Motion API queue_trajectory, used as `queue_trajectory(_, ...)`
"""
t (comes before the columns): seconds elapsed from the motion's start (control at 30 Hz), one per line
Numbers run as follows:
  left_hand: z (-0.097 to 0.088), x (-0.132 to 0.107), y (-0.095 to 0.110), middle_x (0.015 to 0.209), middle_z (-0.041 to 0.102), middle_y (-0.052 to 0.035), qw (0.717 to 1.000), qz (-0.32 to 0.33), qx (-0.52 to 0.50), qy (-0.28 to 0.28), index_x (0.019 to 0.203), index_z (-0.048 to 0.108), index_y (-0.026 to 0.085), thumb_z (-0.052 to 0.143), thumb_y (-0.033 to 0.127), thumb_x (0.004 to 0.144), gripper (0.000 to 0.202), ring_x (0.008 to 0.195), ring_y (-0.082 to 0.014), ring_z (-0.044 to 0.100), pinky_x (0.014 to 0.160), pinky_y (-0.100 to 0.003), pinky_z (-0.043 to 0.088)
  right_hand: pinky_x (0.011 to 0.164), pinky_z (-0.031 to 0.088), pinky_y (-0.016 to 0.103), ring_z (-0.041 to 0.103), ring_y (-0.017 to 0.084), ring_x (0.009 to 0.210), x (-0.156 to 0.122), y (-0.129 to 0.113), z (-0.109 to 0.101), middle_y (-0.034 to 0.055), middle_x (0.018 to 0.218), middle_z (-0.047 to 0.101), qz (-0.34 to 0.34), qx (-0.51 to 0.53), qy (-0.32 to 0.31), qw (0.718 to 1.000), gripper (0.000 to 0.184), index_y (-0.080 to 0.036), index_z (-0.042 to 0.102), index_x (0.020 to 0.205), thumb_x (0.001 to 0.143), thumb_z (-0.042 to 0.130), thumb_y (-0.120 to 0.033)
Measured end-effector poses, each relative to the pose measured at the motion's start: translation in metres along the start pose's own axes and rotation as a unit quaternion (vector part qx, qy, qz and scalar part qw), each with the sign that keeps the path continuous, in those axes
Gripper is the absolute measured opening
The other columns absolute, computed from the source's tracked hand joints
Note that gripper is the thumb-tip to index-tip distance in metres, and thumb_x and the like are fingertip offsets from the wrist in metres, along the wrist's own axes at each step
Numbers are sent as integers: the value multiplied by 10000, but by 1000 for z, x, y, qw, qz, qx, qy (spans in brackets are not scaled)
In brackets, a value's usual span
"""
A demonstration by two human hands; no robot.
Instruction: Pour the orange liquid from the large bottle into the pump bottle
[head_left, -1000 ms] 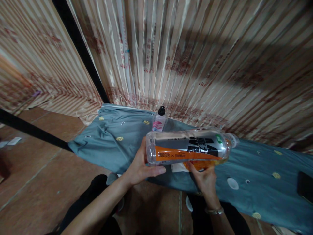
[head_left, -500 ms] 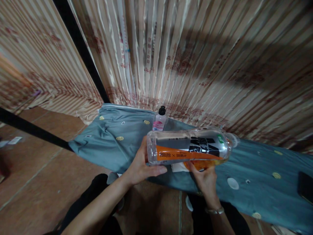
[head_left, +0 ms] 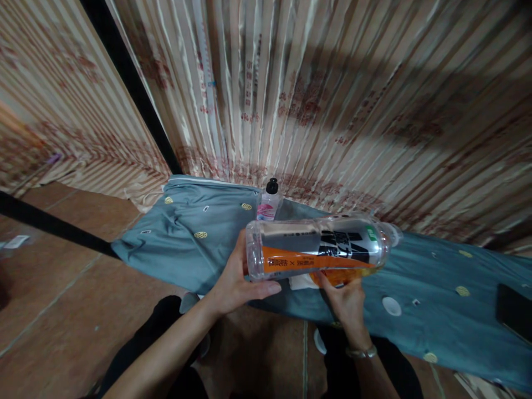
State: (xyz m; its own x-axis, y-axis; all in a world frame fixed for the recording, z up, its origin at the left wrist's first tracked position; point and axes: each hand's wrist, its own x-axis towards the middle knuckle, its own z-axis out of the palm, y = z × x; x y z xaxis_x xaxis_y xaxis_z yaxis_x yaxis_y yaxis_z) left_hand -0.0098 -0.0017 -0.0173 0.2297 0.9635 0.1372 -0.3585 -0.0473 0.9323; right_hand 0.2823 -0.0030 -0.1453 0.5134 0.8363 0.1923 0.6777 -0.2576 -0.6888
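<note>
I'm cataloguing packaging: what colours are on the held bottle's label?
The label is grey and orange, with black print and a green patch; best in the head view.

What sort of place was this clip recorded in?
Probably a room in a home: a striped, patterned curtain hangs behind a surface draped in printed blue-green cloth, with a tiled floor below.

A clear plastic bottle with a silver, orange and black label (head_left: pixel 316 247) was held sideways above blue-green patterned cloth (head_left: pixel 224 244), its base left, transparent neck right. Just below, a shiny amber-orange object (head_left: pixel 352 274) showed partly, its full shape hidden.
</note>
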Motion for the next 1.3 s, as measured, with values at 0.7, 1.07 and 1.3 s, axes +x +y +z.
queue_trajectory(0.7,1,0,3,1488,704,-153,1000,-16,11,6,1419,640,224,1069,424,619,930,1481,-471,606,1285,-612,461,919,633,569,808,481,1067,0,-12,-5,247,1066,841,56,33,-13,998,925,-210,670,1076,572,687,-986)
queue_trajectory(1.07,1,0,0,1468,707,-121,1000,-9,-5,3,1415,632,251,1072,406,619,922,1471,-448,610,1290,-604,461,899,627,577,798,469,1023,0,-16,-6,228,1023,824,64,34,-13,997,840,-232,646,1026,576,704,-939)
queue_trajectory(1.3,1,0,0,1485,705,-128,1000,1,6,11,1422,653,247,1072,410,620,920,1487,-455,596,1302,-605,437,902,625,567,796,472,1039,0,-17,-9,237,1045,823,56,32,-36,997,782,-221,652,1041,611,729,-870)
